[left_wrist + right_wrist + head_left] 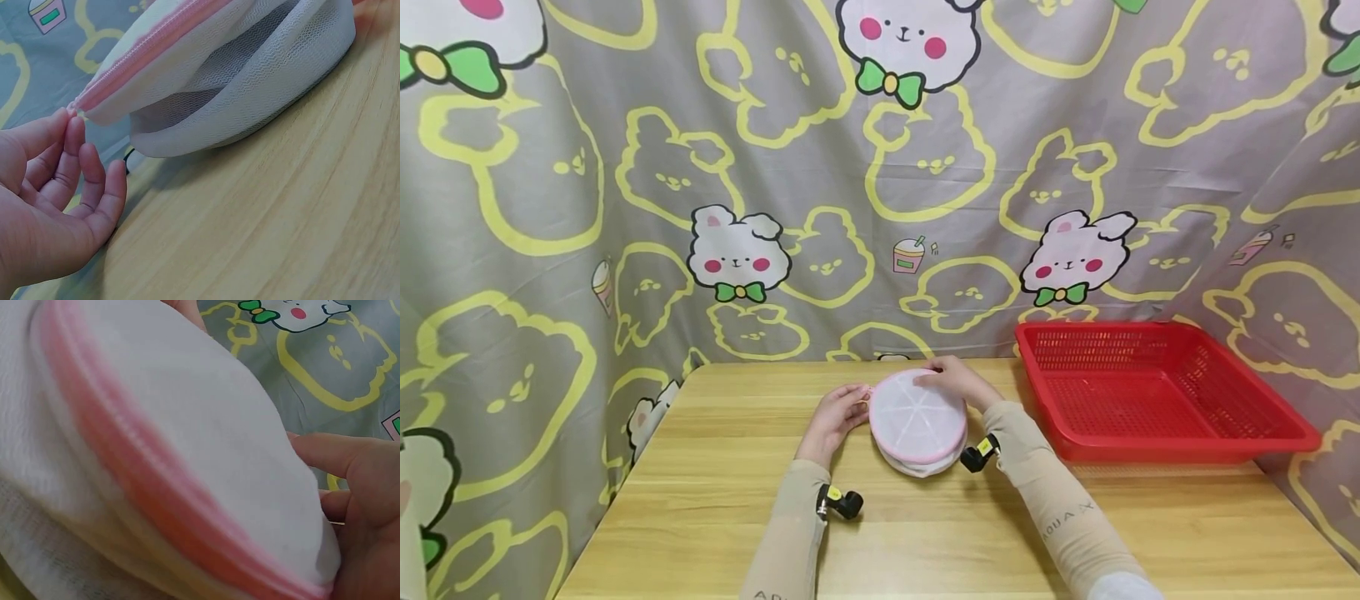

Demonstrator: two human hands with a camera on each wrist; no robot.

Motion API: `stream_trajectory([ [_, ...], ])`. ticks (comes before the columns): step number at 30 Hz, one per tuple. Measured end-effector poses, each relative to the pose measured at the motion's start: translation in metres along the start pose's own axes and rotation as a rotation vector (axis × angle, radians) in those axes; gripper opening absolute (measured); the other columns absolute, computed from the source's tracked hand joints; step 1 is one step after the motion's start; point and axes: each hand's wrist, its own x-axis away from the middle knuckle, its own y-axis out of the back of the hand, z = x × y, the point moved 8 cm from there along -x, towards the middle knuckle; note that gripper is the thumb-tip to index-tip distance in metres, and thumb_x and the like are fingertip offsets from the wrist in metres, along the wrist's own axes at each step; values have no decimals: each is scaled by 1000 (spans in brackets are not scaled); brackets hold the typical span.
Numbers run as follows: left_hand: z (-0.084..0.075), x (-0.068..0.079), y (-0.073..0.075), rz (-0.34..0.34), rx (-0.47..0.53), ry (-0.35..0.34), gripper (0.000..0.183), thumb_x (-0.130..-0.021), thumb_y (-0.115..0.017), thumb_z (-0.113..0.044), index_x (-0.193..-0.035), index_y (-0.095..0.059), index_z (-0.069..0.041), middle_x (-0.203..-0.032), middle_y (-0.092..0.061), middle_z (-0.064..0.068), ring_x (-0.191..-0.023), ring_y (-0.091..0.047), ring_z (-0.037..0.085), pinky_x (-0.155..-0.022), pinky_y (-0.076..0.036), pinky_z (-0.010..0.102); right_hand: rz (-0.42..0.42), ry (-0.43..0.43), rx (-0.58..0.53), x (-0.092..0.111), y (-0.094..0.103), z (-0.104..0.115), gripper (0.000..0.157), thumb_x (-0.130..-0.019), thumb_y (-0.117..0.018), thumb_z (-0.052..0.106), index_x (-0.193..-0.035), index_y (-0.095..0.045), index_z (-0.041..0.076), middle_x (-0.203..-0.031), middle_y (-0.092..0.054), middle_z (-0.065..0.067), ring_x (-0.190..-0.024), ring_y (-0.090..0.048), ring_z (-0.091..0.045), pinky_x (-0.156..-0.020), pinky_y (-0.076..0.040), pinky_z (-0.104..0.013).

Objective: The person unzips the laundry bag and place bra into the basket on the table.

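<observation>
A round white mesh laundry bag (917, 415) with a pink zipper (150, 53) round its edge stands on the wooden table, its lid tilted toward the head camera. At its left edge, my left hand (838, 417) pinches the zipper's end between thumb and forefinger, the other fingers loosely bent. My right hand (957, 381) grips the bag's upper right rim, thumb on the lid and fingers behind it. In the left wrist view the bag's soft mesh side sags in folds below the zipper. The right hand's fingertips are partly hidden behind the bag.
A red plastic basket (1180, 446) with perforated sides stands on the right of the table (700, 500). Behind the table hangs a grey curtain (820, 183) printed with cartoon figures. Small black cameras are strapped on both sleeved wrists.
</observation>
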Motion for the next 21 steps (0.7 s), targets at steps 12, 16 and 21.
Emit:
stream_trajectory([
  [12, -10, 11, -6, 69, -32, 11, 19, -87, -58, -15, -103, -57, -4, -83, -62, -3, -74, -55, 11, -83, -48, 36, -110, -22, -135, 2, -5, -13, 17, -82, -62, 26, -86, -62, 10, -79, -58, -3, -73, -51, -14, -63, -42, -24],
  [16, -14, 17, -8, 69, -36, 5, 20, -87, -57, -15, -104, -57, -4, -84, -62, -3, -74, -56, 11, -80, -49, 33, -144, 5, -157, 3, -6, -14, 15, -83, -61, 25, -83, -61, 10, -77, -56, -2, -72, -50, -14, -63, -41, -25],
  [21, -15, 18, -9, 64, -30, 5, 18, -86, -58, -15, -102, -58, -5, -82, -63, -4, -74, -57, 11, -77, -49, 31, -175, 14, -198, 5, -7, -16, 17, -83, -60, 25, -83, -59, 9, -76, -55, -2, -71, -49, -14, -62, -41, -25],
])
